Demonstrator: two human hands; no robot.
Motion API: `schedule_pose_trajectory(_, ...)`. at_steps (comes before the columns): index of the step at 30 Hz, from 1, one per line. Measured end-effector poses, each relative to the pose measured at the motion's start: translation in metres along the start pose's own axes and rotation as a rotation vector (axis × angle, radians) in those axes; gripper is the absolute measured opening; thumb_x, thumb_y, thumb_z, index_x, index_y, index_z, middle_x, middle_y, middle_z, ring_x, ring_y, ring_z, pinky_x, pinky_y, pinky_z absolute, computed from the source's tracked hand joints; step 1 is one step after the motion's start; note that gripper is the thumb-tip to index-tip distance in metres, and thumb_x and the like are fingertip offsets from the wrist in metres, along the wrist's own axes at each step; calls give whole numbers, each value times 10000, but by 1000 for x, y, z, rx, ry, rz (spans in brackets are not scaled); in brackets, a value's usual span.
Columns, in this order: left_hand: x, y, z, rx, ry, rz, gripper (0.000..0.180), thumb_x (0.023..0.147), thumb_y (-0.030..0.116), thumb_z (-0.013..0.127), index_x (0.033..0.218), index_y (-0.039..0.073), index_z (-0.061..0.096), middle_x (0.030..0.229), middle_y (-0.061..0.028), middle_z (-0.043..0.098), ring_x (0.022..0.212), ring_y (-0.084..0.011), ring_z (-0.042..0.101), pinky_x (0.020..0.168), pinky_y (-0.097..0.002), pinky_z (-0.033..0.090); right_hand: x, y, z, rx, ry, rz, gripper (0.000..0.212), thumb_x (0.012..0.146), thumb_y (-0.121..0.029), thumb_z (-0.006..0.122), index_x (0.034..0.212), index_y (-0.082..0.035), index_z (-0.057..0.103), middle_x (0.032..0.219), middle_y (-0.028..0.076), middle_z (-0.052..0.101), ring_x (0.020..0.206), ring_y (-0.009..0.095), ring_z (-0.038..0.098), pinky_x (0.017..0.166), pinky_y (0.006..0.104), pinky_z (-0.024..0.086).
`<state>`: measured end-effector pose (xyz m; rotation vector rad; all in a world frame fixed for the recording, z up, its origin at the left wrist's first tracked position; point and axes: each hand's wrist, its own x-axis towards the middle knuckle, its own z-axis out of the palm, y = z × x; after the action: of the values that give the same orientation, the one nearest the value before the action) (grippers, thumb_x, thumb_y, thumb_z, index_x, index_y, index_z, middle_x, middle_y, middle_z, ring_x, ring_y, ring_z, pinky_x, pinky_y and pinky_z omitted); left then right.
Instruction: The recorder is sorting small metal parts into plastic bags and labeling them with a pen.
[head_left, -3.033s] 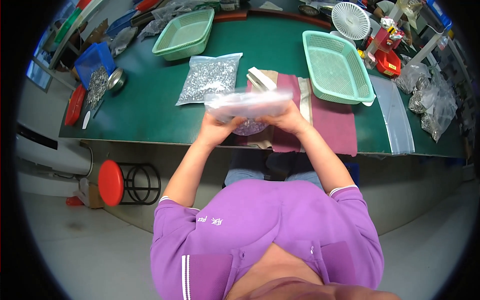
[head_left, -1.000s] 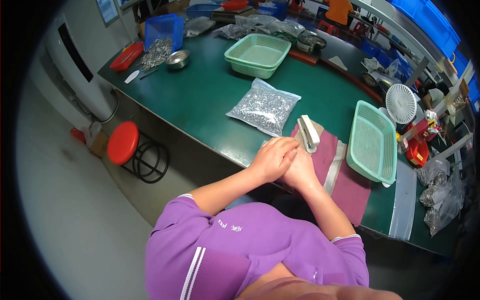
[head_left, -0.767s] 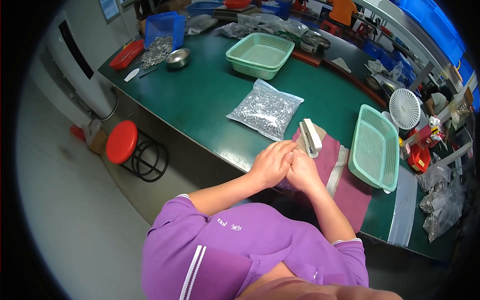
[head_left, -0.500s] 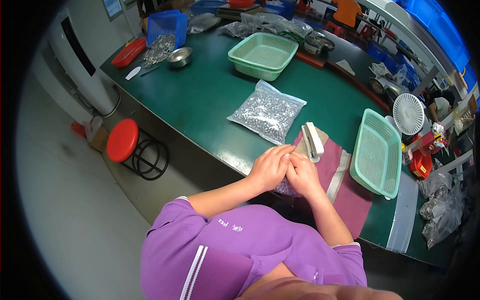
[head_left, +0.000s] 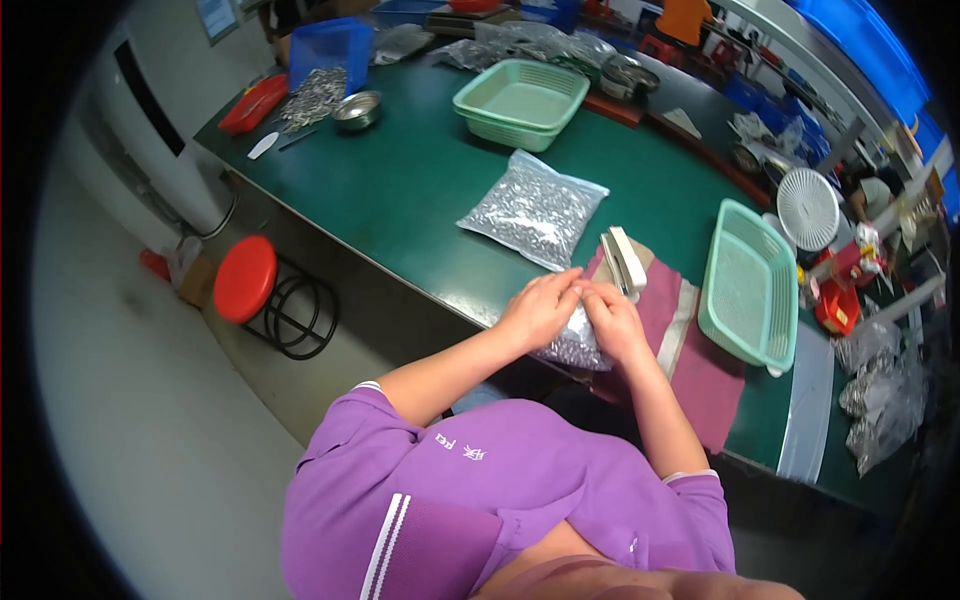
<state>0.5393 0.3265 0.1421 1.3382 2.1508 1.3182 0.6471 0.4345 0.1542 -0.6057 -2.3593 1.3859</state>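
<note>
Head view: left hand (head_left: 541, 312) and right hand (head_left: 614, 322) pinch a clear bag (head_left: 577, 345); white lettering (head_left: 473, 453) marks the shirt (head_left: 530, 460).

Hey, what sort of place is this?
Likely a workshop or small factory: a long green workbench holds a clear bag of small metallic pieces and light-green perforated baskets.

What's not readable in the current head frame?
Head view:
Top of the near clear bag: covered by the left hand and right hand.
Whether either hand pinches it or just rests there: their backs hide the undersides.
Exact shape of the metal pieces in the farther clear bag: too small.
Head of the orange-topped co-worker: cut off by the upper edge.
</note>
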Motion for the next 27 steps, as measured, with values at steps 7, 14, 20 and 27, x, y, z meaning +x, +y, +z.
schedule_pose_trajectory(7, 12, -7, -14, 136, -85, -26, 511, 866, 387, 421, 1169, -18, 494, 1166, -233, 508, 1112, -360, 458, 952, -394, 348, -34, -8, -13, -345, 406, 26, 605, 800, -385, 570, 1267, -48, 383, 1071, 214, 495, 991, 366, 514, 838, 408, 419)
schedule_pose_trajectory(14, 35, -11, -13, 90, -239, -63, 586, 827, 458, 461, 1181, -9, 492, 1114, -230, 546, 1074, -356, 498, 930, -384, 371, -33, 9, -16, 276, 313, 169, 645, 794, -211, 625, 1328, -51, 301, 921, 138, 583, 809, 177, 582, 709, 295, 467)
schedule_pose_trajectory(20, 69, 20, -26, 63, -579, -34, 502, 798, 286, 623, 1183, -7, 487, 880, -94, 616, 810, -140, 580, 716, -268, 463, -28, 4, -12, 633, 365, -122, 545, 756, 62, 553, 1264, -84, 421, 904, 56, 584, 800, 92, 561, 695, 224, 462)
schedule_pose_trajectory(27, 107, 27, -24, -333, -927, -107, 399, 793, 191, 631, 1140, 27, 524, 988, -53, 586, 923, -107, 542, 832, -242, 424, -21, 5, -19, 528, 366, -90, 350, 748, 11, 602, 1094, -28, 570, 908, 45, 598, 791, 89, 554, 698, 225, 461)
